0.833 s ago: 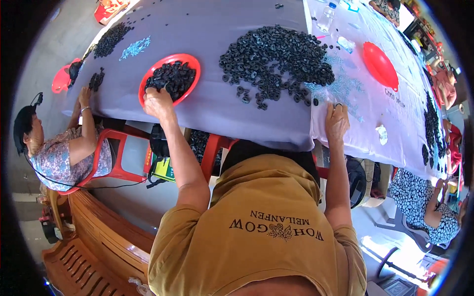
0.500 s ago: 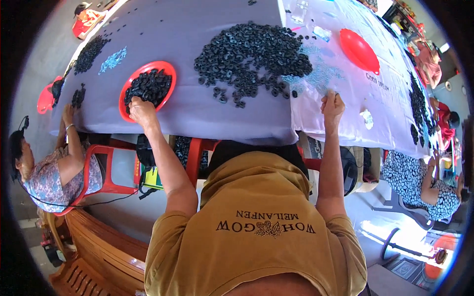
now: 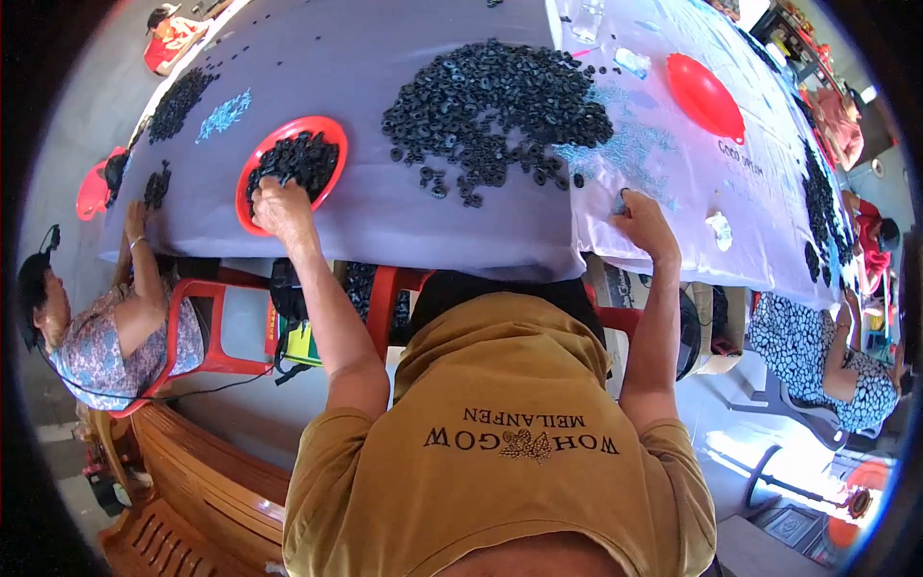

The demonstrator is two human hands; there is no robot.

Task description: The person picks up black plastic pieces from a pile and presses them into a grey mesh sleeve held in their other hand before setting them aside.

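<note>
Under the left hand (image 3: 281, 204), the red dish (image 3: 332, 130) looks like smooth, glossy plastic, and the black rings (image 3: 303, 159) heaped in it appear matt and rubbery. The same dull black rings form the big pile (image 3: 495, 96) between the hands. Beneath the right hand (image 3: 642, 219), the table cover (image 3: 404, 221) is a smooth, faintly sheened sheet, strewn nearby with pale blue, plastic-looking small pieces (image 3: 630, 149).

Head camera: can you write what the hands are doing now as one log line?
left hand: on black rings in red plate | right hand: on table cloth by small blue parts | big ring pile: between hands
</note>
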